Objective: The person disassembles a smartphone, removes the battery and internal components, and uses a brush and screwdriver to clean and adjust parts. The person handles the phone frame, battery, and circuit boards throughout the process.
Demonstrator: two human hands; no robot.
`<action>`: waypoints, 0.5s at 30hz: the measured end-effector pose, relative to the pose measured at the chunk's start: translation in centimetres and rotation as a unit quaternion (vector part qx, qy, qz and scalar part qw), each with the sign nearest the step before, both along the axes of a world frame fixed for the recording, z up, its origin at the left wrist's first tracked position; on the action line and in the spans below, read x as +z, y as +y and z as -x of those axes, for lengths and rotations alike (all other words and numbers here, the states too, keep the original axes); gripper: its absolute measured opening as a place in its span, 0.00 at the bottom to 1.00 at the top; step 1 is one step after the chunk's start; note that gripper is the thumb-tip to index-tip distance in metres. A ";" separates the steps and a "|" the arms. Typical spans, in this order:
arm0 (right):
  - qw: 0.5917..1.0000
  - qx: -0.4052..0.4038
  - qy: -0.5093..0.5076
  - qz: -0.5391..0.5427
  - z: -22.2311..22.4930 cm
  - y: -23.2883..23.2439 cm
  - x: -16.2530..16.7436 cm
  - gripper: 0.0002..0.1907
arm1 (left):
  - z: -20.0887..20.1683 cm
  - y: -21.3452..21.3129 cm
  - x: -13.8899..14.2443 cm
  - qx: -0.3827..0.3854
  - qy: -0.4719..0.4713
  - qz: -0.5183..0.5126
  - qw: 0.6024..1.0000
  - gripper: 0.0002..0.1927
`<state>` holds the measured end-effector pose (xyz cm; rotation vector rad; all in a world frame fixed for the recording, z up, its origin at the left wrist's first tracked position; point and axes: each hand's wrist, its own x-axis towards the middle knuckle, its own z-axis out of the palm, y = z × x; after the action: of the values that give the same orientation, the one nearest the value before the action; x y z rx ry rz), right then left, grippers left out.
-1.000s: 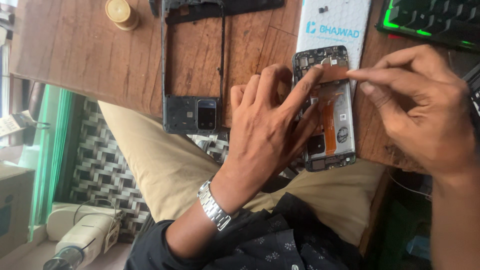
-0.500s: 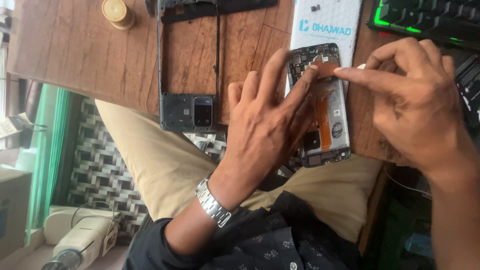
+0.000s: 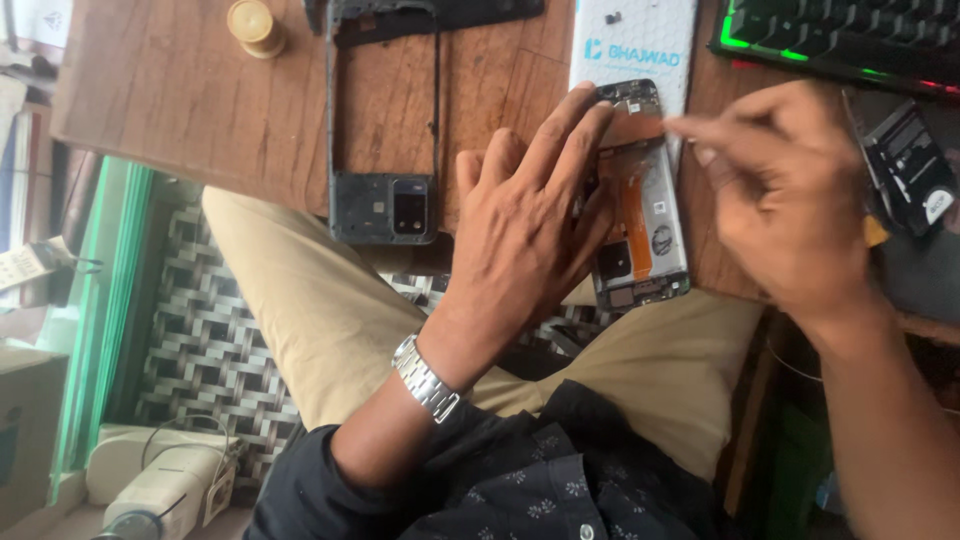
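Opened phone lying back-up at the near edge of the wooden worktop, lower end jutting past the rim over the lap, upper end resting on a white mat. Left hand spread flat, fingers pinning the phone's left side and top, nothing gripped. Right hand blurred, thumb and forefinger pinched together near the copper-coloured strip at the phone's upper part; cannot tell whether anything is actually held between them. Detached black frame with camera window lying just left of the left hand, small yellow cap farther back, lit keyboard at the far right, dark part beside the right hand. Likely risks: phone tipping off the overhanging edge if the left hand's pressure eases; thin orange flex cable down the middle tearing or creasing under a hard or skewed pull; exposed board scratched by a slipping fingertip; any loose small part dropping to the floor.
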<state>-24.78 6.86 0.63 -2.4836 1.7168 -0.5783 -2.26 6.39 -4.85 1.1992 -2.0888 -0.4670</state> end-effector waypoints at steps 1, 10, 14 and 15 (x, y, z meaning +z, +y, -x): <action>1.000 -0.005 -0.024 0.003 0.0 0.0 -0.1 0.12 | -0.1 0.0 0.0 -0.002 0.008 -0.001 1.000 0.38; 0.999 0.001 -0.003 -0.038 -0.6 0.3 0.4 0.19 | -0.1 0.3 -0.4 0.012 0.076 0.011 0.997 0.40; 0.999 0.017 0.048 -0.009 -1.0 0.0 0.5 0.19 | 0.0 0.2 -0.5 0.012 0.089 -0.011 0.996 0.43; 0.996 0.018 0.085 0.003 -1.0 0.1 0.6 0.21 | 0.0 0.2 -0.5 0.015 0.087 -0.009 0.996 0.42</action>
<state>-23.78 6.93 1.19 -2.6306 1.7223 -0.3797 -2.28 6.61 -5.31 1.1544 -1.9201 -0.5567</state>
